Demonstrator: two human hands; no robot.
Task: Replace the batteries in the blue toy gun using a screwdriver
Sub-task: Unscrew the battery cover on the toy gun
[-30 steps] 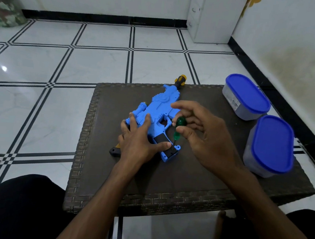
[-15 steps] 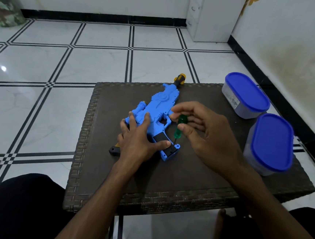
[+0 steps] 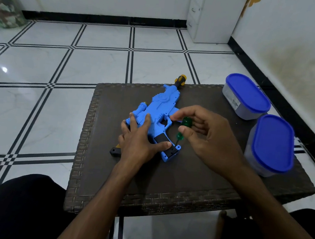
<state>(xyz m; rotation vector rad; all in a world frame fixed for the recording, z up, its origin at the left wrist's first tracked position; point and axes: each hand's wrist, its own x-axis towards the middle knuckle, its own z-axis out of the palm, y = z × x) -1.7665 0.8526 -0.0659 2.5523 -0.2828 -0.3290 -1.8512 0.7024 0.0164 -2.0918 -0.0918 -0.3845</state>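
The blue toy gun (image 3: pixel 158 108) lies flat on the dark woven table (image 3: pixel 185 179), its yellow-and-black muzzle pointing away from me. My left hand (image 3: pixel 139 138) presses down on the gun's body, fingers spread, with the thumb on the black panel of the grip. My right hand (image 3: pixel 206 137) pinches a small green-handled screwdriver (image 3: pixel 183 129) between thumb and fingers. The screwdriver stands nearly upright, its tip at the bottom end of the grip. The gun's black stock end shows left of my left wrist.
Two grey containers with blue lids stand at the table's right side, one far (image 3: pixel 247 96) and one near (image 3: pixel 271 146). A white cabinet (image 3: pixel 213 15) stands by the wall beyond. My knees in dark trousers flank the table's front edge.
My right fingers have shifted slightly around the screwdriver handle while the tip stays on the grip. My left hand and the gun have not moved.
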